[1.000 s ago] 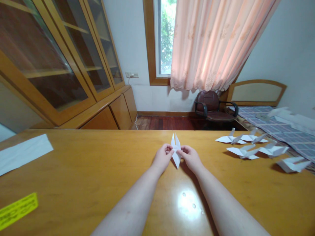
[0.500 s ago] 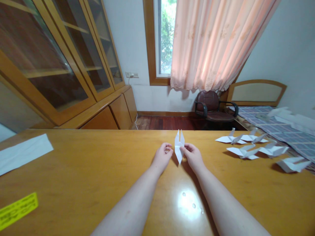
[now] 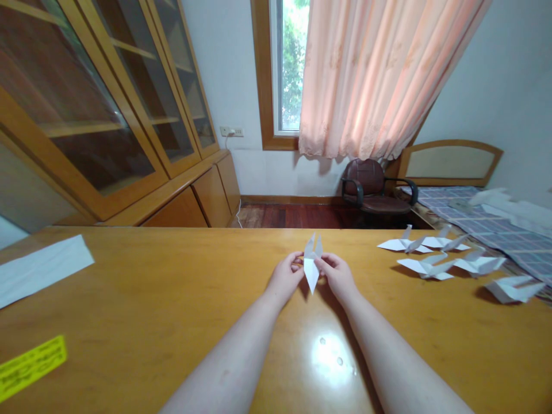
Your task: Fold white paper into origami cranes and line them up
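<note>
A partly folded white paper crane (image 3: pixel 311 272) is held upright above the middle of the table, two narrow points up and a broader point down. My right hand (image 3: pixel 338 272) pinches its right side, the thumb across the front near the middle fold. On the other side, my left hand (image 3: pixel 286 278) is closed with curled fingers, its fingertips at the paper's left edge and partly hidden behind it. Folded paper cranes stand off to the right, among them one crane (image 3: pixel 426 266) and a nearer crane (image 3: pixel 513 288) by the table's right edge.
The glossy wooden table (image 3: pixel 172 322) spans the foreground. A white sheet or cloth (image 3: pixel 43 269) and a yellow label (image 3: pixel 32 368) lie at the left. Beyond are a glass-door cabinet (image 3: pixel 129 167), an office chair (image 3: pixel 371 190) and a bed (image 3: pixel 487 213).
The paper crane has shifted slightly down and left, and its two upper points have spread apart. My left hand has come in to the paper's left edge. My right hand keeps its pinch.
</note>
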Demonstrator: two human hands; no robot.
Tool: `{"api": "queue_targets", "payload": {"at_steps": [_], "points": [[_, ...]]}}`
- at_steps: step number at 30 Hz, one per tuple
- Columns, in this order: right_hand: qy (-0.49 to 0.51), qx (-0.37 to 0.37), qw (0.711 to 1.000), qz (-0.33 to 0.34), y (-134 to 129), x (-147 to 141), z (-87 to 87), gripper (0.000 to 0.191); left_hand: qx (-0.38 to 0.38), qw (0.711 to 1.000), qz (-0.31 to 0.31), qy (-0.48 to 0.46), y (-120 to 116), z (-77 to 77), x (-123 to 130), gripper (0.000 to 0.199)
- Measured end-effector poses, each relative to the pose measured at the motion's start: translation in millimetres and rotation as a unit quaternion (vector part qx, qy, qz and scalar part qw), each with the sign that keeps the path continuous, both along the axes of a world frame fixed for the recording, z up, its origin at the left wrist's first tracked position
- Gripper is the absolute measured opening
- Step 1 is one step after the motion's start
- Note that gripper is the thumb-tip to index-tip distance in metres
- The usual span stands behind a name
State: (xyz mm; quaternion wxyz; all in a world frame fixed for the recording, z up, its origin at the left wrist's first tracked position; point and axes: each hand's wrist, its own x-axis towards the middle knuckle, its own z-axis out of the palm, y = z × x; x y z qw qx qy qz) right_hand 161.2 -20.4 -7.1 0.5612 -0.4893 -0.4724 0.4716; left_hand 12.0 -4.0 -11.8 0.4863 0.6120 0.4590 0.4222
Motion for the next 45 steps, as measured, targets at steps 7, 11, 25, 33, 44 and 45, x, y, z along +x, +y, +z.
{"api": "queue_targets", "payload": {"at_steps": [7, 11, 25, 33, 44, 45], "points": [[-0.003, 0.004, 1.000, 0.012, -3, -1, 5.1, 0.031, 0.007, 1.000, 0.004, -0.013, -2, 3.1, 0, 0.037], [-0.010, -0.003, 1.000, 0.013, -4, -3, 8.8, 0.030, 0.024, 0.999, -0.002, -0.036, -1, 1.4, 1, 0.037], [0.027, -0.024, 0.997, 0.069, -2, -3, 0.8, 0.031, 0.063, 0.995, -0.001, -0.079, -3, 5.3, 1, 0.028], [-0.014, -0.028, 1.000, 0.000, 0, -2, 3.0, 0.036, 0.081, 0.995, 0.000, -0.049, -4, 6.4, 0, 0.018], [-0.096, 0.001, 0.993, -0.061, 4, 0, -2.7, 0.031, 0.119, 0.993, 0.008, 0.019, -6, 12.5, -2, 0.031], [-0.098, 0.014, 0.994, -0.053, 2, 0, -0.6, 0.031, 0.126, 0.992, 0.007, 0.024, -6, 12.7, -3, 0.032]]}}
